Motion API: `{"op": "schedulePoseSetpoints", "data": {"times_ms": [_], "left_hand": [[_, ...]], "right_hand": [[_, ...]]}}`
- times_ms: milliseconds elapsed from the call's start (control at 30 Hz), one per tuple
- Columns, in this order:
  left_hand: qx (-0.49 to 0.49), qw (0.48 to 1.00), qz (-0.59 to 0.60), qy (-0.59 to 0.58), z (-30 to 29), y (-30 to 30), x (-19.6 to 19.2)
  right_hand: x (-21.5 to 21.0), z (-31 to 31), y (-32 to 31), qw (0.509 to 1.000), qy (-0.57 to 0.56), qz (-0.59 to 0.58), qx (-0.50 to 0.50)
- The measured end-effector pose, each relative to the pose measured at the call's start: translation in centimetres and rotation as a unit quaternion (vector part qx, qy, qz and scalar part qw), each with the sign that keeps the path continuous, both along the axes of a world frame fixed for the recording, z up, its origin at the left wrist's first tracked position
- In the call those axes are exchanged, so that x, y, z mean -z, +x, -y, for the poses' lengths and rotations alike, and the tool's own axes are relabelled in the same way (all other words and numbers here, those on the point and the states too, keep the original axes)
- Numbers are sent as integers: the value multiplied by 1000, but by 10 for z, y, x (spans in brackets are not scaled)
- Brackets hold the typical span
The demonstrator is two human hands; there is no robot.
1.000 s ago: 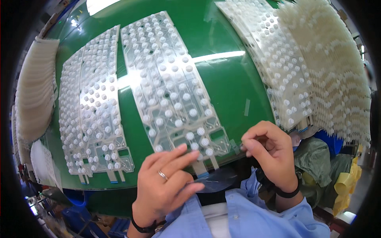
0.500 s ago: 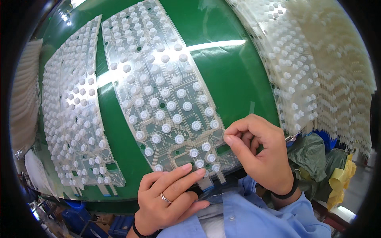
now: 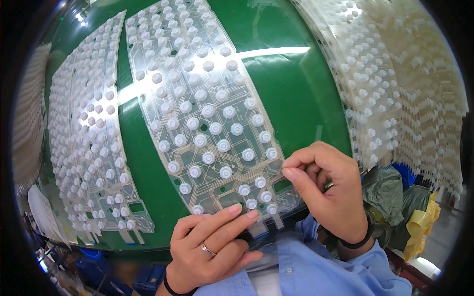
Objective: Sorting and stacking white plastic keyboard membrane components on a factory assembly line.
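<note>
Left hand: lying flat at 6 o'clock, fingers stretched and together, fingertips pressing the near edge of the clear flexible membrane sheet studded with small white rubber domes; ring showing on one finger.
Right hand: sitting at 4 o'clock, thumb and forefinger pinching together at the sheet's right edge; whether a dome is sitting between them, cannot tell.
Sheet: lying on the green table top, running from centre toward 12 o'clock.
Second dome-covered sheet: lying at 9 o'clock, apart from the first.
Stacked pale sheets: fanning out at 2 o'clock.
</note>
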State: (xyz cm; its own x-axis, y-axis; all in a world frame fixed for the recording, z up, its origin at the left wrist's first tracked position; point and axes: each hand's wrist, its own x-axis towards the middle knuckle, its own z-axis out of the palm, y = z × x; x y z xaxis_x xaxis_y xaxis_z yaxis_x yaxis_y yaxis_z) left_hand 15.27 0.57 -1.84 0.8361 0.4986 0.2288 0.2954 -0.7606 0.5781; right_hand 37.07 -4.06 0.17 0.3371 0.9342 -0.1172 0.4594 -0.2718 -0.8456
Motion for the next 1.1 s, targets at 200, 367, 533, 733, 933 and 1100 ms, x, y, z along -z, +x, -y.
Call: {"op": "schedulePoseSetpoints", "data": {"times_ms": [200,367,533,733,933,1100], "left_hand": [[-16,1000,-11,-12,1,2,-5],[-8,1000,-10,-5,0,1,-2],[-1,1000,-3,2,0,1,0],[-2,1000,-5,3,0,1,-1],[-1,1000,-2,4,0,1,0],[0,1000,-7,2,0,0,-1]], "right_hand": [[1,-1,0,1000,-3,-7,8],[1,0,1,1000,-5,-8,3],[0,-1,1,1000,-5,-4,1],[0,-2,-1,1000,-12,-2,6],[0,-2,0,1000,-16,-2,7],[1,-2,1,1000,-16,-10,6]]}}
